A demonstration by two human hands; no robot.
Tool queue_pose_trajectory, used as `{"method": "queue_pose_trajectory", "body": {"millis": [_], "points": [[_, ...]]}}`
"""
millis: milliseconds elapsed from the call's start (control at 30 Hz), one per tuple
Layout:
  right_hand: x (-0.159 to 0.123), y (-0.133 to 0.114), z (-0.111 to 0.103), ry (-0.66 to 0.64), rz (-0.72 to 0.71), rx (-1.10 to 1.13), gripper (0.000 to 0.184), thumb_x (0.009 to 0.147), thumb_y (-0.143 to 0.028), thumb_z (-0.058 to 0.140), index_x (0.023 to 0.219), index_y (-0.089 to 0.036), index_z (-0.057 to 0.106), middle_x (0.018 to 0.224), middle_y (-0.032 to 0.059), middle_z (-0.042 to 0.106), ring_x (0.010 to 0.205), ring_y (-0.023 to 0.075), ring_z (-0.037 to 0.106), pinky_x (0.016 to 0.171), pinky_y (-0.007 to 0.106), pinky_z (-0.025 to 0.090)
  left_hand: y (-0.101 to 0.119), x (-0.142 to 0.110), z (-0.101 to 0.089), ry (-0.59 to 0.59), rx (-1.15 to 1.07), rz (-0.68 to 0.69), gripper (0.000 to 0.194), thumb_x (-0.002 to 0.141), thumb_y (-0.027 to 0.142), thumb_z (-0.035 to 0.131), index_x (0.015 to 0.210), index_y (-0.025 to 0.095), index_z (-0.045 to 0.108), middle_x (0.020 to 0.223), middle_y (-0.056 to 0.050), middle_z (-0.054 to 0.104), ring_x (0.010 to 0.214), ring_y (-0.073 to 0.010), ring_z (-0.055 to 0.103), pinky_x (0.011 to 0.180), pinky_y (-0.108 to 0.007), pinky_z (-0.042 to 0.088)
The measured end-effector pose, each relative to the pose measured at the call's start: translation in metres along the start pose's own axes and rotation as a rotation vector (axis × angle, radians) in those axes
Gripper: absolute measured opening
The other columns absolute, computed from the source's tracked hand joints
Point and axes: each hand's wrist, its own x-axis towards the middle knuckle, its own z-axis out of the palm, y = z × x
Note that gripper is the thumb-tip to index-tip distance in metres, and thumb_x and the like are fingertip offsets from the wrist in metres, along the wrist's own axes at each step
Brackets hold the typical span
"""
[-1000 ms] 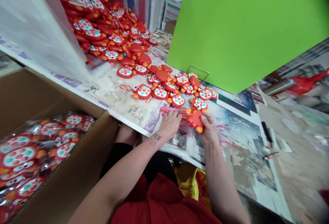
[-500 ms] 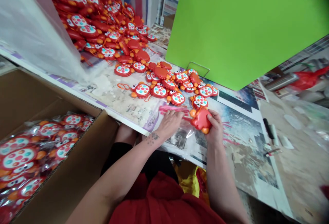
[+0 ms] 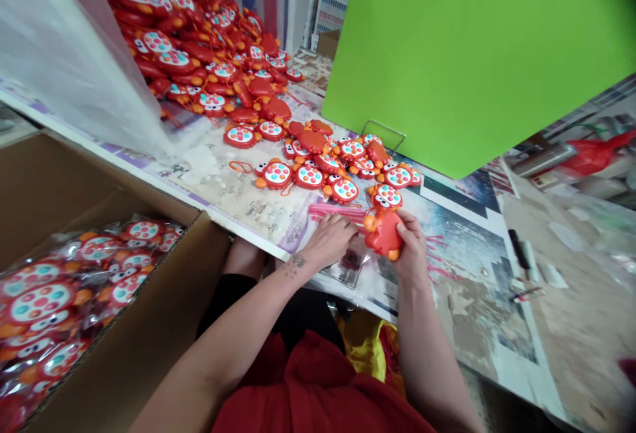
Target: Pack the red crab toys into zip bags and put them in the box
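my right hand (image 3: 410,247) fingers closed round one red crab toy (image 3: 383,233) at frame centre, left hand (image 3: 328,241) fingers curled down on one clear bag (image 3: 348,261), one loose cluster of about a dozen crab toys (image 3: 328,161) just above, one cardboard box (image 3: 144,327) lower left

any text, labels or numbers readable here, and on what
None can be read.
Printed table covering: marks near its edge, too blurred.
Small card in the clear bags by the left hand: print too small.
Red toy in the right hand: no lettering visible.
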Motion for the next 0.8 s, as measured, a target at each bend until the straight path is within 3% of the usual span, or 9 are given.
{"method": "queue_pose_trajectory", "body": {"millis": [233, 533, 667, 733, 800], "points": [[0.006, 0.019, 0.005, 0.100, -0.163, -0.122, 0.039, 0.080, -0.038, 0.075, 0.115, -0.025, 0.063, 0.118, 0.0044, 0.066, 0.108, 0.0176, 0.063, 0.098, 0.037, 0.048, 0.001, -0.001, -0.003, 0.025, 0.071, 0.128, 0.027, 0.101, 0.029, 0.044, 0.101, 0.019, 0.069, 0.099, -0.006, 0.066, 0.100, -0.0228, 0.052, 0.093, -0.039, 0.036], [-0.001, 0.017, 0.005, 0.007, -0.079, -0.282, 0.035, 0.083, -0.041, 0.070, 0.112, -0.022, 0.066, 0.110, 0.0070, 0.070, 0.100, 0.0211, 0.065, 0.091, 0.039, 0.052, 0.001, -0.001, -0.003, 0.161, 0.075, 0.126, 0.026, 0.099, 0.037, 0.051, 0.096, 0.018, 0.067, 0.098, -0.006, 0.067, 0.097, -0.0231, 0.054, 0.090, -0.038, 0.039], [-0.003, 0.013, 0.011, -0.204, 0.016, -0.395, 0.034, 0.087, -0.046, 0.064, 0.112, -0.024, 0.071, 0.112, 0.0070, 0.072, 0.102, 0.0232, 0.066, 0.094, 0.042, 0.050, 0.000, 0.000, -0.001, 0.229, 0.013, 0.114, 0.022, 0.098, 0.034, 0.053, 0.094, 0.017, 0.066, 0.105, -0.008, 0.067, 0.104, -0.0240, 0.057, 0.094, -0.040, 0.044], [-0.003, 0.011, 0.014, -0.284, -0.045, -0.513, 0.036, 0.090, -0.050, 0.059, 0.109, -0.023, 0.074, 0.113, 0.0081, 0.072, 0.107, 0.0246, 0.064, 0.098, 0.043, 0.047, 0.001, 0.002, -0.002, 0.257, -0.053, 0.094, 0.019, 0.097, 0.031, 0.054, 0.093, 0.017, 0.066, 0.116, -0.010, 0.066, 0.113, -0.0241, 0.057, 0.099, -0.042, 0.044], [-0.002, 0.010, 0.013, -0.209, -0.151, -0.668, 0.041, 0.092, -0.054, 0.054, 0.103, -0.020, 0.076, 0.106, 0.0094, 0.073, 0.104, 0.0254, 0.062, 0.096, 0.042, 0.046, 0.000, 0.003, -0.003, 0.262, -0.126, 0.064, 0.014, 0.097, 0.026, 0.055, 0.091, 0.017, 0.064, 0.124, -0.011, 0.064, 0.122, -0.0238, 0.055, 0.105, -0.044, 0.044]]}}
